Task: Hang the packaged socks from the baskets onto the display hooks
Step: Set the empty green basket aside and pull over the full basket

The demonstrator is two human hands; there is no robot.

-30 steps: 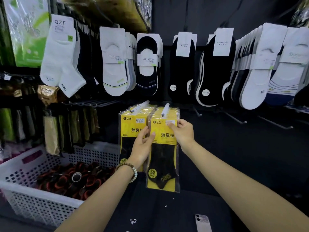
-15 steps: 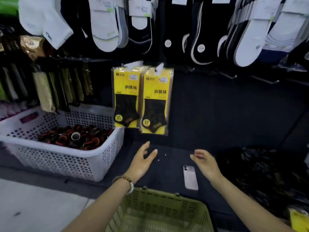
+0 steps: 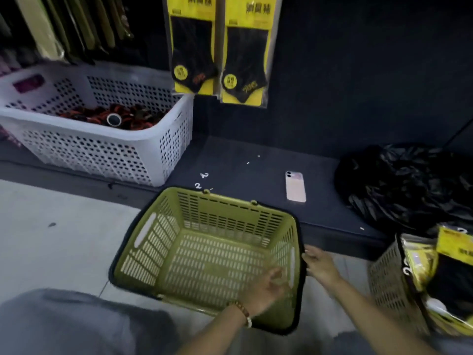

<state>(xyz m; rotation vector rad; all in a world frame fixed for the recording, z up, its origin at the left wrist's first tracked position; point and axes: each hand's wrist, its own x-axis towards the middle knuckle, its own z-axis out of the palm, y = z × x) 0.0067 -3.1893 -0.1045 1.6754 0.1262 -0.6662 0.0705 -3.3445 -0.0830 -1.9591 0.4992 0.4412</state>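
Note:
Two yellow sock packs hang side by side at the top of the dark wall. An empty green basket sits on the floor below them. My left hand, blurred, hovers over the basket's near right corner with loosely curled fingers and holds nothing. My right hand is just outside the basket's right rim, fingers stretched toward it, also holding nothing. A second mesh basket at the right edge contains more yellow sock packs.
A white perforated basket with red-and-black items stands on the dark ledge at left. A phone lies on the ledge, a black plastic bag beside it. Small white hooks lie loose near the green basket. My grey knee is at bottom left.
Both hands let go of the hung yellow pack and dropped to the empty green basket on the floor. My view tilted down, so the upper sock rows left the frame.

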